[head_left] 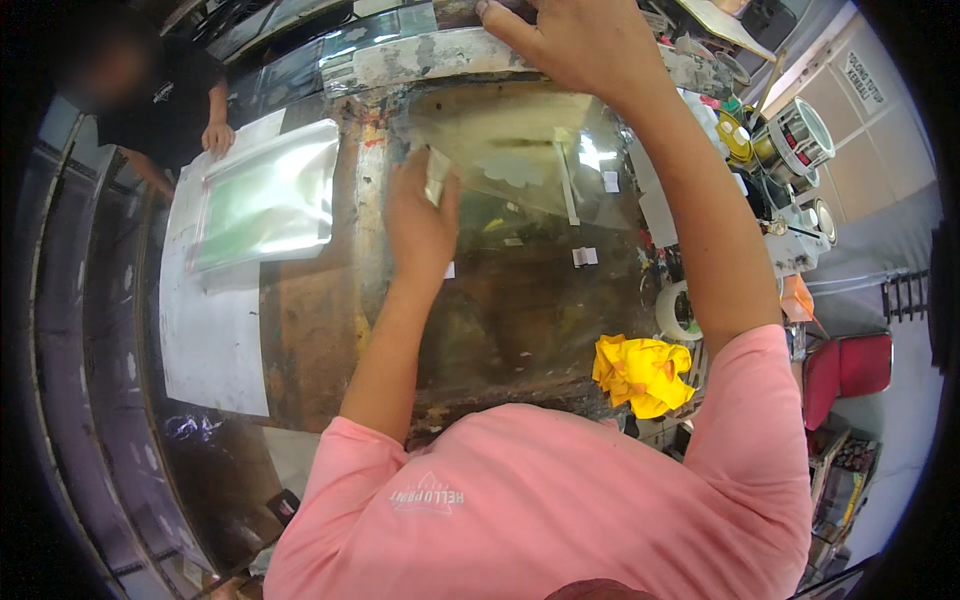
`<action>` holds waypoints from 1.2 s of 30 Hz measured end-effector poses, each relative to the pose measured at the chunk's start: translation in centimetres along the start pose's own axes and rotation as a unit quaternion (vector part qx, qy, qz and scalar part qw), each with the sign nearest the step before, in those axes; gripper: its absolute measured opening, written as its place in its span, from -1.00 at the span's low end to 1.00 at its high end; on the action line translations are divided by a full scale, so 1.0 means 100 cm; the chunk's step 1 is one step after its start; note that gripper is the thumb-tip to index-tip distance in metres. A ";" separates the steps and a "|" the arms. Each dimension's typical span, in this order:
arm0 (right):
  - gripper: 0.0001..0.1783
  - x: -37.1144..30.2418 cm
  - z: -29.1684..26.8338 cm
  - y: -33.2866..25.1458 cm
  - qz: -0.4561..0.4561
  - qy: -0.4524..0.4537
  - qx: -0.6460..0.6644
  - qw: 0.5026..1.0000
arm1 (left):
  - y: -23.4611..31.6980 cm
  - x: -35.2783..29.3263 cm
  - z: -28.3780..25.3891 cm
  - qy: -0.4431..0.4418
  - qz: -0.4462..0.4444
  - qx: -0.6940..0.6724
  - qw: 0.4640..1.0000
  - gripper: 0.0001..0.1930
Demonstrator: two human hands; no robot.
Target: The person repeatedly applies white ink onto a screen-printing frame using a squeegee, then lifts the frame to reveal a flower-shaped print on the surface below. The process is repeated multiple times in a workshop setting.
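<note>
My left hand (420, 215) is closed round a small pale, folded-looking piece (437, 175) above the left part of the work table. Under and beyond it lies a shiny see-through sheet (490, 165), with a thin white strip (567, 180) toward its right. My right hand (575, 45) reaches to the far edge beside a worn, paint-stained pale bar (420, 62). Its thumb is stretched out leftward; the other fingers are cut off by the picture's top edge. Small white tabs (585, 257) sit on the dark, glossy tabletop (490, 330).
Left, a stack of clear plastic sheets (265, 195) lies on white paper (213, 340), with another person's hand (218, 138) at it. A crumpled yellow cloth (643, 375) and a tape roll (678, 310) sit near right. Paint cans (795, 140) and a red chair (850, 370) stand farther right.
</note>
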State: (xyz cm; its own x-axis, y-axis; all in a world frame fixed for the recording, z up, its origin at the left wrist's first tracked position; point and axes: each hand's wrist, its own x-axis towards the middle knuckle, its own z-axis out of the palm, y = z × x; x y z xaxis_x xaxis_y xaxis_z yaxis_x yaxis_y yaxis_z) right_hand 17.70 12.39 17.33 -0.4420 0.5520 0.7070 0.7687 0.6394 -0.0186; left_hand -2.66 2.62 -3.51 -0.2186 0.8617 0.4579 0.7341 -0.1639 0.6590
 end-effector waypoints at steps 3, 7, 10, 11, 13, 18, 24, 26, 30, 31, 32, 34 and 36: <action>-0.44 0.001 0.000 0.000 -0.004 -0.006 -0.012 1.000 | -0.021 0.012 -0.028 0.067 -0.021 0.005 0.998 -0.48; -0.47 -0.006 0.005 0.000 0.017 -0.017 -0.036 0.999 | -0.089 0.021 -0.078 0.134 -0.032 0.007 0.990 -0.53; -0.48 -0.007 0.007 -0.002 0.023 -0.005 -0.039 0.999 | -0.142 0.036 -0.126 0.159 0.000 0.061 0.985 -0.55; -0.49 -0.007 0.007 -0.002 0.024 -0.003 -0.036 0.999 | -0.158 0.043 -0.141 0.166 -0.009 0.095 0.981 -0.55; -0.50 -0.005 0.005 -0.003 0.025 -0.012 -0.037 0.999 | -0.186 0.054 -0.165 0.175 -0.031 0.153 0.972 -0.56; -0.51 -0.005 0.003 -0.003 0.029 -0.031 -0.044 0.998 | -0.238 0.083 -0.199 0.108 -0.109 0.183 0.971 -0.38; -0.49 -0.008 0.008 -0.001 0.021 -0.012 -0.035 0.999 | -0.230 0.022 -0.148 0.077 -0.032 0.366 0.927 -0.27; -0.48 -0.004 0.008 0.001 -0.002 0.015 -0.033 0.999 | -0.220 -0.002 -0.129 -0.035 0.032 0.364 0.930 -0.31; -0.51 -0.002 0.007 0.001 0.019 0.000 -0.032 0.999 | -0.211 -0.011 -0.113 -0.057 -0.043 0.373 0.925 -0.36; -0.51 -0.002 0.007 0.001 0.022 -0.007 -0.031 0.999 | -0.209 -0.006 -0.115 -0.065 -0.060 0.372 0.924 -0.37; -0.51 -0.004 0.007 0.001 0.025 -0.015 -0.028 0.999 | -0.207 0.000 -0.119 -0.078 -0.077 0.376 0.920 -0.38; -0.50 -0.007 0.007 0.000 0.020 -0.012 -0.023 0.999 | -0.201 0.017 -0.134 -0.080 -0.118 0.321 0.936 -0.43; -0.49 -0.007 0.008 0.000 0.013 -0.006 -0.025 1.000 | -0.190 0.040 -0.153 -0.074 -0.096 0.266 0.956 -0.44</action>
State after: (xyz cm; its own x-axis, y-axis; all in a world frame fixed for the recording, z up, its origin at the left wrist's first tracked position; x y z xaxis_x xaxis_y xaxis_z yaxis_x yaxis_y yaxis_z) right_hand 17.68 12.44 16.21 -0.4268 0.5743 0.6985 0.8018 0.5976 -0.0015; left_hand -27.33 1.87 -5.03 -0.3175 0.9162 0.2446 0.9213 0.2370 0.3082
